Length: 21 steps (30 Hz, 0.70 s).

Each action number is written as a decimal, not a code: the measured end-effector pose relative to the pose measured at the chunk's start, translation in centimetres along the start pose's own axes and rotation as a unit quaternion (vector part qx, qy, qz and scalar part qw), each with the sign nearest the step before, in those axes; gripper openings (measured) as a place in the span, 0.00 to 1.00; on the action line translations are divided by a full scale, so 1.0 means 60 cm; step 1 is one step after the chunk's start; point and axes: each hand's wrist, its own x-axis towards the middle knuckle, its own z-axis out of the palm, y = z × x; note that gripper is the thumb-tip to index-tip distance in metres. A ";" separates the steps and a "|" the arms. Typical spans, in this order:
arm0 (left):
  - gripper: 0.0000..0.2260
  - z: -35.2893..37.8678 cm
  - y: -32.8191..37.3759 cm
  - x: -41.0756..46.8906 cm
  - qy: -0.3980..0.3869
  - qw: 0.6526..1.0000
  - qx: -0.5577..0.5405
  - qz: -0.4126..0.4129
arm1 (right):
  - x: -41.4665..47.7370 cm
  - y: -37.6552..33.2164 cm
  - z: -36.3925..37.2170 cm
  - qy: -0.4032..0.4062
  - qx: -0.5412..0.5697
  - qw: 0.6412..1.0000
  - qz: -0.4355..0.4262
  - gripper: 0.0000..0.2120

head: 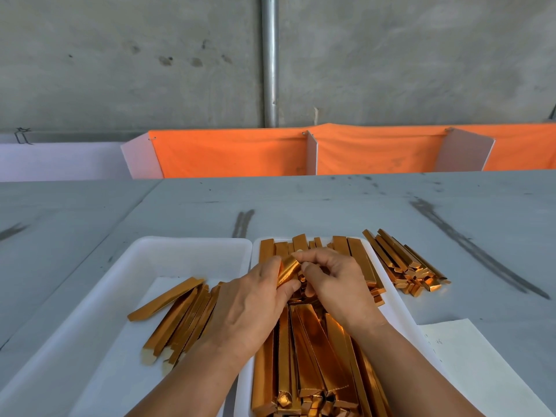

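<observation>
Both hands meet over the right white tray (400,308), which is heaped with long gold foil card strips (313,350). My left hand (255,299) and my right hand (334,284) together pinch one gold foil piece (288,271), which is bent and curled between thumbs and fingers. The far end of this piece is hidden by my fingers. The left white tray (99,299) holds a smaller fanned bunch of folded gold strips (180,317) lying on white paper.
A third pile of folded gold strips (403,266) lies on the grey table (301,203) right of the trays. A white paper sheet (481,365) lies at the near right. Orange cloth dividers (234,155) stand along the table's far edge.
</observation>
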 end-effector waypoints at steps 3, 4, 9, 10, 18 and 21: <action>0.22 0.000 0.000 0.001 0.005 1.000 0.007 0.002 | -0.001 0.001 0.001 0.006 0.015 1.000 0.006 0.15; 0.22 0.001 -0.001 0.001 0.007 1.000 0.008 0.003 | -0.001 0.001 0.001 0.007 0.016 1.000 0.009 0.14; 0.22 0.000 -0.003 0.001 0.012 1.000 0.009 0.005 | 0.001 0.002 0.001 0.004 0.015 1.000 0.008 0.11; 0.21 0.000 -0.002 0.001 0.012 1.000 0.009 0.005 | 0.002 0.003 0.000 0.004 0.014 1.000 0.007 0.10; 0.22 0.000 -0.001 -0.001 0.001 0.999 0.030 0.015 | 0.002 0.005 -0.002 -0.017 -0.006 1.000 0.026 0.12; 0.27 -0.002 0.001 0.000 0.004 0.999 0.025 0.019 | 0.002 0.001 -0.003 -0.014 0.051 0.998 0.037 0.09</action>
